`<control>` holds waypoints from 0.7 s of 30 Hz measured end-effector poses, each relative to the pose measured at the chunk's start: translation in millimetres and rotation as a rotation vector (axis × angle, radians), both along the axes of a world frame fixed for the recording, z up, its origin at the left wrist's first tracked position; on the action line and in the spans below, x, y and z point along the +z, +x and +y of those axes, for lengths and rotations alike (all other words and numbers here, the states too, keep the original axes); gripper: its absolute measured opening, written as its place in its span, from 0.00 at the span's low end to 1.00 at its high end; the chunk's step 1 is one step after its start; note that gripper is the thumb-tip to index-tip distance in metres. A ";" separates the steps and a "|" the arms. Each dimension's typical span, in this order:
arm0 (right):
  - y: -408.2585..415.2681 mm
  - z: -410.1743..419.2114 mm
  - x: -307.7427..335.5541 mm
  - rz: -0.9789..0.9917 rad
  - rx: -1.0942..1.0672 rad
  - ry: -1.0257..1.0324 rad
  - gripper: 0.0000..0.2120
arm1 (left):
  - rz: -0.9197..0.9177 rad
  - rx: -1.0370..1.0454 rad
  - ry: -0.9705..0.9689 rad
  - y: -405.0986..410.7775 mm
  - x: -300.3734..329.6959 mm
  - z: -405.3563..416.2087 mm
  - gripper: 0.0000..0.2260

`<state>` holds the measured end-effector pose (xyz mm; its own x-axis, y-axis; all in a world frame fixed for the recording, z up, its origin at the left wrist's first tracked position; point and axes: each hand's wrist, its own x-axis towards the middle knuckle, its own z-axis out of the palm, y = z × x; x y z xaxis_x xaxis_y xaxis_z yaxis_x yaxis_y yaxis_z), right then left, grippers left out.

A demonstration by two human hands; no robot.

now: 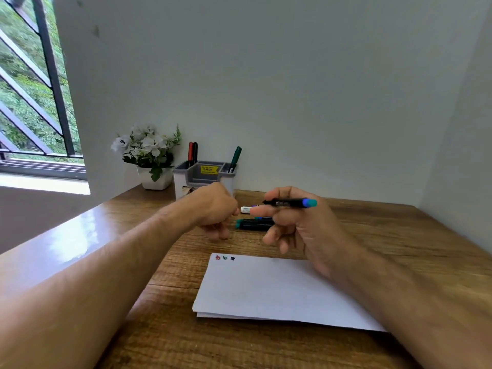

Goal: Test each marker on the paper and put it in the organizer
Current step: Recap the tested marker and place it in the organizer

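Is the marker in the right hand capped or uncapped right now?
Cannot tell. The marker in the right hand shows a blue end; its other end looks dark, and the left hand is fisted close by.

Bare desk (372,235) lies right of the hands; markers (254,224), organizer (203,179) and plant (150,155) crowd the back left.

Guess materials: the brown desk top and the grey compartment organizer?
Brown desk top: looks like wood or wood-grain laminate, with visible grain lines and a glossy sheen near the window. Grey compartment organizer: probably moulded plastic, with smooth matte walls and a yellow price sticker.
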<state>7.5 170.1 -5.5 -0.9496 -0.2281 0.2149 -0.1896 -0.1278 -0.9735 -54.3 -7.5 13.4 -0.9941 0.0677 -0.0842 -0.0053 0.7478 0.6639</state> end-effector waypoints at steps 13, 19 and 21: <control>1.9 -6.0 -17.7 0.098 0.056 0.208 0.04 | -0.393 -0.472 -0.337 4.5 12.6 -23.7 0.16; 4.3 -6.7 -19.3 0.179 0.048 0.387 0.03 | -0.408 -0.499 -0.318 8.2 15.2 -23.5 0.18; 5.1 -7.7 -18.6 0.217 0.024 0.452 0.08 | -0.387 -0.502 -0.363 9.0 15.1 -21.1 0.18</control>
<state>12.6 162.4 -24.1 -0.8872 -0.3656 0.2815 -0.3962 0.2910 -0.8708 -45.3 -28.7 28.5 -0.7451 0.4088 -0.5269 0.2120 0.8943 0.3941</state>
